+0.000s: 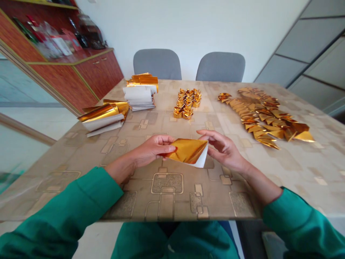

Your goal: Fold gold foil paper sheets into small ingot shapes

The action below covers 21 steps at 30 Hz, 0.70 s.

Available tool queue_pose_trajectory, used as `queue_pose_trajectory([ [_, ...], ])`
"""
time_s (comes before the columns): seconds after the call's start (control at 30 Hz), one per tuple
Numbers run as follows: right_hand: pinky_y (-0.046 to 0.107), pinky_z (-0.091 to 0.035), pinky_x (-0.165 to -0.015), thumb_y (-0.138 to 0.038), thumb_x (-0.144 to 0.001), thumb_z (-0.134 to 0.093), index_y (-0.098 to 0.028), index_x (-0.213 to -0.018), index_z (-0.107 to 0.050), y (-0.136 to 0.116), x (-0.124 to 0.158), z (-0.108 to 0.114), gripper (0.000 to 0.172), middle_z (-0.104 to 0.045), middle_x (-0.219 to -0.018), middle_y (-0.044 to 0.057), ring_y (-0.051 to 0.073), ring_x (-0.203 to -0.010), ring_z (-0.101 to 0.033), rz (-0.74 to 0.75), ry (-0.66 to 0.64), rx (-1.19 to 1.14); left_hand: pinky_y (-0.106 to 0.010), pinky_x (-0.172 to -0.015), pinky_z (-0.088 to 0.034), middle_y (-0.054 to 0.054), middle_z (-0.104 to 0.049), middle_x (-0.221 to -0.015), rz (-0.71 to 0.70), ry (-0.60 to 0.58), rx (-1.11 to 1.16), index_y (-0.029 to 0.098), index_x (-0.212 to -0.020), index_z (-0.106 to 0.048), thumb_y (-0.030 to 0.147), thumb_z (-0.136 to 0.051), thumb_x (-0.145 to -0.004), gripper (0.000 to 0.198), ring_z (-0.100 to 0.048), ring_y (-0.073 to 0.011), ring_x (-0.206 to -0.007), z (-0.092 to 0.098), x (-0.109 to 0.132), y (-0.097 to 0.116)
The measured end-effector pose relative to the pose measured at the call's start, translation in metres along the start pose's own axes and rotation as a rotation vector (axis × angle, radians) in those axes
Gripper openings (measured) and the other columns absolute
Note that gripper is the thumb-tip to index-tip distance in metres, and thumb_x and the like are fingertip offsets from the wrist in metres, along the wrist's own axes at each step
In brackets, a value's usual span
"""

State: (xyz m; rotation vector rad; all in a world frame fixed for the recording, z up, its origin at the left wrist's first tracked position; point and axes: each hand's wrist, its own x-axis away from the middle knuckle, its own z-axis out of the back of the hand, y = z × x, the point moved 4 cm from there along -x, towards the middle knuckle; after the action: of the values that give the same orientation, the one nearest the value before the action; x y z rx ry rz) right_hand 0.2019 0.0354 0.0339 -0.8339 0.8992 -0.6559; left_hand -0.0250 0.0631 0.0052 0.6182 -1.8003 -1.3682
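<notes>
A sheet of gold foil paper (185,151), partly folded with its white back showing at the right corner, is held above the table. My left hand (153,149) pinches its left end between thumb and fingers. Close to the right corner is my right hand (222,149), its thumb and fingers apart; whether a fingertip touches the paper is hard to tell. Beyond lie small folded gold paper pieces in rows (187,102). Flat sheets with gold and white sides form one stack (140,95) and a curled pile (106,117) at the left.
A large spread of folded gold paper pieces (264,115) covers the right side of the patterned table (167,194). Two grey chairs (157,64) stand at the far edge. A wooden cabinet (94,77) with bottles is at the back left.
</notes>
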Motion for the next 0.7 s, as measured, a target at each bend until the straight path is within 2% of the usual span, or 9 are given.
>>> queue_pose_trajectory([
  [0.07,0.038,-0.05,-0.088,-0.028,-0.09,-0.063,-0.025,-0.136,-0.048,-0.006,-0.002,-0.005,0.049,-0.063,-0.112,0.008,0.02,-0.099,-0.06,0.151,-0.033,0.25,-0.018,-0.048,-0.035,0.001,-0.06,-0.073,0.043,-0.108,-0.036,0.014,-0.096,-0.061,0.039,-0.077,-0.073,0.037,-0.049,-0.0061,-0.054,-0.002,-0.001,-0.001],
  [0.1,0.038,-0.05,-0.088,-0.026,-0.089,-0.064,-0.024,-0.132,-0.051,-0.009,-0.002,-0.009,0.045,-0.063,-0.114,0.009,0.021,-0.101,-0.059,0.23,-0.069,0.349,-0.018,-0.048,-0.034,0.002,-0.06,-0.073,0.052,-0.153,-0.069,0.015,-0.097,-0.06,0.038,-0.076,-0.074,0.036,-0.049,-0.006,-0.054,-0.004,-0.002,-0.001],
  [0.17,0.037,-0.049,-0.087,-0.022,-0.09,-0.062,-0.021,-0.115,-0.061,-0.012,-0.001,-0.016,0.025,-0.063,-0.113,0.01,0.021,-0.102,-0.057,0.352,-0.164,0.477,-0.018,-0.047,-0.035,0.003,-0.059,-0.072,0.049,-0.211,-0.156,0.016,-0.1,-0.057,0.036,-0.074,-0.076,0.035,-0.048,-0.0064,-0.053,-0.007,-0.007,-0.004],
  [0.23,0.037,-0.047,-0.086,-0.019,-0.093,-0.057,-0.02,-0.1,-0.064,-0.011,0.002,-0.023,0.01,-0.065,-0.109,0.009,0.021,-0.1,-0.057,0.414,-0.277,0.541,-0.019,-0.047,-0.036,0.004,-0.059,-0.071,0.006,-0.217,-0.267,0.016,-0.099,-0.054,0.034,-0.071,-0.078,0.033,-0.048,-0.0071,-0.053,-0.009,-0.011,-0.006],
  [0.33,0.039,-0.045,-0.088,-0.022,-0.095,-0.054,-0.019,-0.097,-0.064,-0.007,0.006,-0.028,0.011,-0.068,-0.104,0.008,0.021,-0.098,-0.057,0.406,-0.435,0.599,-0.021,-0.053,-0.04,0.003,-0.061,-0.073,-0.146,-0.116,-0.471,0.017,-0.096,-0.054,0.029,-0.067,-0.08,0.023,-0.054,-0.0098,-0.059,-0.009,-0.014,-0.006],
  [0.47,0.038,-0.045,-0.087,-0.022,-0.095,-0.055,-0.018,-0.104,-0.065,-0.004,0.009,-0.029,0.015,-0.069,-0.102,0.008,0.02,-0.096,-0.057,0.338,-0.51,0.631,-0.024,-0.064,-0.045,0.0,-0.065,-0.081,-0.301,0.032,-0.772,0.018,-0.094,-0.06,0.021,-0.063,-0.081,0.014,-0.061,-0.0137,-0.073,-0.008,-0.007,-0.003],
  [0.6,0.038,-0.047,-0.086,-0.022,-0.094,-0.056,-0.018,-0.106,-0.065,-0.004,0.007,-0.027,0.017,-0.068,-0.102,0.008,0.02,-0.095,-0.058,0.314,-0.511,0.604,-0.026,-0.065,-0.046,0.0,-0.067,-0.081,-0.331,0.084,-0.804,0.018,-0.094,-0.062,0.02,-0.064,-0.081,0.013,-0.062,-0.0146,-0.073,-0.008,-0.002,-0.001],
  [0.7,0.038,-0.05,-0.086,-0.022,-0.091,-0.059,-0.02,-0.117,-0.062,-0.005,0.004,-0.022,0.026,-0.064,-0.109,0.009,0.021,-0.099,-0.058,0.274,-0.371,0.564,-0.026,-0.067,-0.047,-0.001,-0.068,-0.084,-0.405,0.134,-0.683,0.017,-0.094,-0.063,0.018,-0.064,-0.081,0.013,-0.064,-0.0145,-0.076,-0.008,0.0,0.004],
])
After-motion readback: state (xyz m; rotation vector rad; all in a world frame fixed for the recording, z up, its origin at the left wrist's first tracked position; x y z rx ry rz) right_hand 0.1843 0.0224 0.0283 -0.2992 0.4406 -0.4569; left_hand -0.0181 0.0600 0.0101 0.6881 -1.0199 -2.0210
